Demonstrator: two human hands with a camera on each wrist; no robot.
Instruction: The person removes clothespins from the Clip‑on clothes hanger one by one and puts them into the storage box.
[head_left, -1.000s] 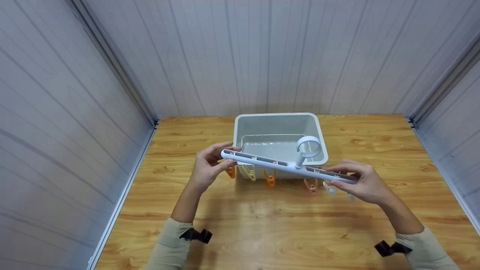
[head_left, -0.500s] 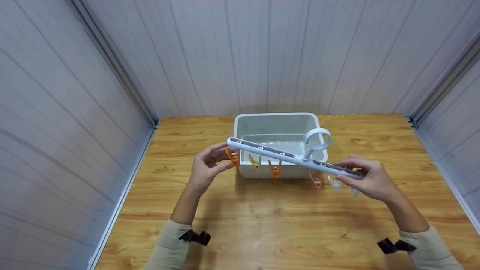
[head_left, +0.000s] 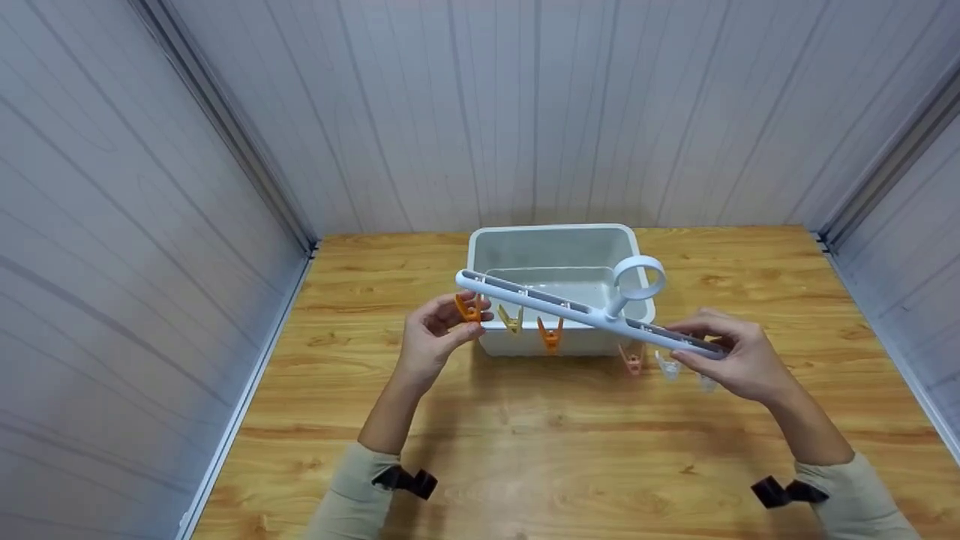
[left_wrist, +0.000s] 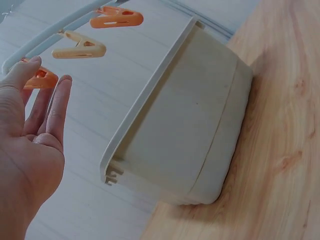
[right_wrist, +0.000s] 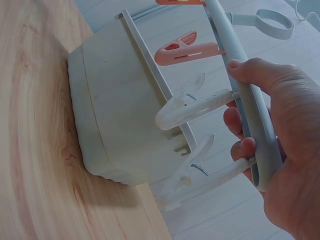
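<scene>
A pale blue clip hanger [head_left: 540, 301] with a ring hook [head_left: 639, 277] is held slanting above the front of the bin, its left end higher. My right hand [head_left: 739, 358] grips the bar's lower right end between thumb and fingers. At the other end, my left hand [head_left: 433, 341] has its thumb and fingers around the outermost orange clothes peg [left_wrist: 41, 79]. Beside that hang a yellow peg [left_wrist: 79, 46] and a second orange peg [head_left: 550, 335]. A pink peg [right_wrist: 185, 49] and two clear pegs hang nearer my right hand; one clear peg [right_wrist: 192, 107] sits just below the thumb.
A light grey plastic bin [head_left: 559, 341] stands upright on the wooden table [head_left: 540, 450], partly behind the hanger. Pale panels [head_left: 480, 112] wall the table in at the back and both sides.
My left hand has let go of the bar's left end and moved to the outer orange peg. The hanger has risen on the left and shifted slightly right, still in my right hand.
</scene>
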